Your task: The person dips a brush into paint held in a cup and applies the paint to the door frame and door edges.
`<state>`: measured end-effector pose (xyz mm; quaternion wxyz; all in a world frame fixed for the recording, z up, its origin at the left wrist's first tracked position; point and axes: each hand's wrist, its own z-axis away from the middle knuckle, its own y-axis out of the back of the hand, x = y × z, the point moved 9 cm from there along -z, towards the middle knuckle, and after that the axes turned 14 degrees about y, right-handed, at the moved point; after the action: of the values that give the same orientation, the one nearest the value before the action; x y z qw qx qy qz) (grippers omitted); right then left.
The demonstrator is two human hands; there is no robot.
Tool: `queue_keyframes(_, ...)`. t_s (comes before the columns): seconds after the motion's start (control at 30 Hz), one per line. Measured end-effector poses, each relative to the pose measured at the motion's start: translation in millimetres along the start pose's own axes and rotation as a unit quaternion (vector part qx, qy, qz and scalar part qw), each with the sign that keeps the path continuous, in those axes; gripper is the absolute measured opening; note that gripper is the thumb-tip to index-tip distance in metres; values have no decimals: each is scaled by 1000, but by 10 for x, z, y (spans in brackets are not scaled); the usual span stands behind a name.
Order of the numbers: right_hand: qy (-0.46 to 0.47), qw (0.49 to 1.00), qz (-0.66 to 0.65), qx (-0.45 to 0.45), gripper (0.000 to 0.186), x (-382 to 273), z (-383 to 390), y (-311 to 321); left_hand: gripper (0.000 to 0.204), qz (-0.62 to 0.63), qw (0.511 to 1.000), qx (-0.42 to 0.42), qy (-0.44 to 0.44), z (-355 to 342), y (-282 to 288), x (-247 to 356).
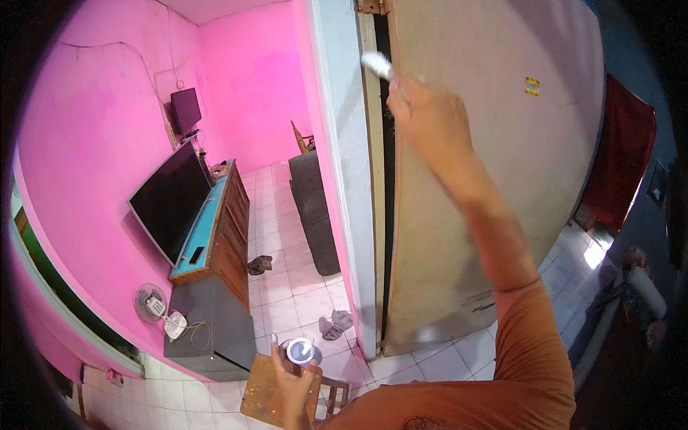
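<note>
Brush [378, 65], clamped in the raised right hand [433, 115], the nearer one to the frame [347, 136], slants up and left from the grip, its tip against or just before the edge, while the left hand [294, 383], well below, clasps a cup [301, 351].

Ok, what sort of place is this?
Probably a home, by its living room: a large flat black television, a turquoise-topped brown wooden cabinet, and what looks like a dark grey sofa.
</note>
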<state>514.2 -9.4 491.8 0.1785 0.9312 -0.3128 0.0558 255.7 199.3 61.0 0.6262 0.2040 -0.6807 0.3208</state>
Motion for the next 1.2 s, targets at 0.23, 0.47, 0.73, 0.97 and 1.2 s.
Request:
queue_keyframes(0.23,109,986,53,111,24,105,-453,46,101,-2,1000,-18,3,-16,-109,0)
queue_keyframes(0.47,51,984,-48,-166,25,-120,440,-313,100,-16,1000,1,12,6,27,-54)
queue_keyframes(0.73,-4,953,-132,-274,31,242,115,-445,99,-9,1000,12,21,26,55,-86)
queue_keyframes(0.97,73,984,-84,-142,33,287,-790,-39,100,13,1000,-20,18,73,-21,-104)
queue_keyframes(1.2,91,995,16,37,25,179,-391,-107,99,21,999,-29,39,95,-77,-72)
